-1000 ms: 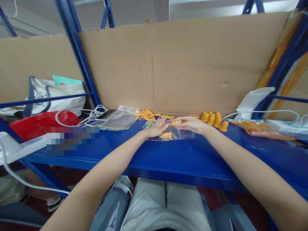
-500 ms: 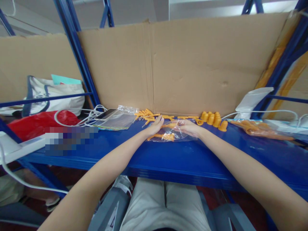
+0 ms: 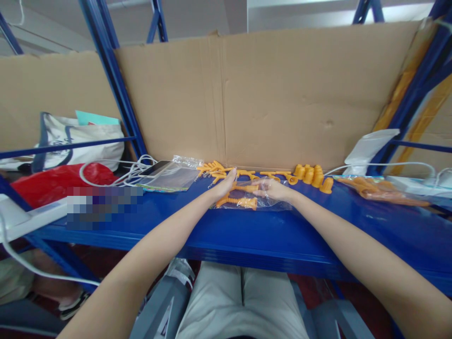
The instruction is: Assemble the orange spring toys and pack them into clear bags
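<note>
A clear plastic bag point(image 3: 270, 203) lies on the blue shelf with orange ribbed plastic pieces point(image 3: 247, 203) inside it. My left hand point(image 3: 225, 185) rests against the bag's left end, its visible fingers stretched out. At the other end, my right hand point(image 3: 275, 189) has its fingers closed on the bag, close to the wide end of one orange piece. Behind my hands lie several orange branched pieces point(image 3: 213, 167), some with small metal chains. Orange cups point(image 3: 309, 175) stand in a group to the right.
The blue shelf point(image 3: 247, 240) ends in a front edge above my lap. A cardboard panel point(image 3: 275, 99) closes the back. On the left are flat clear packaging point(image 3: 173, 176), white cables point(image 3: 141, 165) and a red bag point(image 3: 63, 181). Another bag of orange parts point(image 3: 381, 190) lies right.
The plastic bag is spread flatter, and the orange pieces inside show more plainly. My right hand has shifted slightly left and down; my left hand has moved slightly left.
</note>
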The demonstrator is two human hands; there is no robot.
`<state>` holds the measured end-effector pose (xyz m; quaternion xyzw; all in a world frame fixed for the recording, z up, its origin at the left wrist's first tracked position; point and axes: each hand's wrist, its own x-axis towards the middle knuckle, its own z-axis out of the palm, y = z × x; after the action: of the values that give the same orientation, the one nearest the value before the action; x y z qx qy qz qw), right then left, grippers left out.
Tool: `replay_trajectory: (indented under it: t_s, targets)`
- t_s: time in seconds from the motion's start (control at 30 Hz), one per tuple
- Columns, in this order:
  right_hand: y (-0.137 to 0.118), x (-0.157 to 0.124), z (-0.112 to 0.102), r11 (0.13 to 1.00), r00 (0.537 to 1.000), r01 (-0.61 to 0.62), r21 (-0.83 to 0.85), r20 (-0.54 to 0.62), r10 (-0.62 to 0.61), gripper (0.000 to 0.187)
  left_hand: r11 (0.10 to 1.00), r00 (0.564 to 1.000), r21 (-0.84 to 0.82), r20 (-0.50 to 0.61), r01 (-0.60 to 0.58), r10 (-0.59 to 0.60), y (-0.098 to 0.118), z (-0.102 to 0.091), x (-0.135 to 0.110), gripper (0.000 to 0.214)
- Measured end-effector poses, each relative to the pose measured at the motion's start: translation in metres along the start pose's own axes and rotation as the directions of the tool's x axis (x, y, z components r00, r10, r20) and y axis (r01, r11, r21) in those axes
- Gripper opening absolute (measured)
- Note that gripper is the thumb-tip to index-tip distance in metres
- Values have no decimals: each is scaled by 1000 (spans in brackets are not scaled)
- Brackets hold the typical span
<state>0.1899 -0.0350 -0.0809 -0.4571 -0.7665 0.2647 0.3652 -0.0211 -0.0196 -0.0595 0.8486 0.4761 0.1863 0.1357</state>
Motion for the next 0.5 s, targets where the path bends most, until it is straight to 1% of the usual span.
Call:
replay_trajectory:
  t_s: [0.1, 0.2, 0.27, 0.37, 0.5]
  targets:
    - [4, 2, 1, 1000, 1000, -4, -29, -13, 4, 32, 995, 998, -98, -61, -23, 17, 0, -2, 0, 72]
    - [4, 2, 0, 1000, 1000, -1, -16, -16, 0, 35, 992, 998, -104, -32, -64, 61, 1, 1, -1, 73]
    - [1, 1, -1, 999, 999, -52, 6, -11, 52, 39, 990, 995, -95, -3, -100, 100, 1, 3, -2, 73]
    - [-6, -5, -4, 989, 992, -126, 81, 29, 124, 44, 984, 986, -67, 12, -164, 165, 0, 6, -3, 71]
    - [-15, -11, -9, 971, 987, -124, 205, 125, 100, 47, 974, 974, -13, 1, -226, 226, -1, 6, -3, 69]
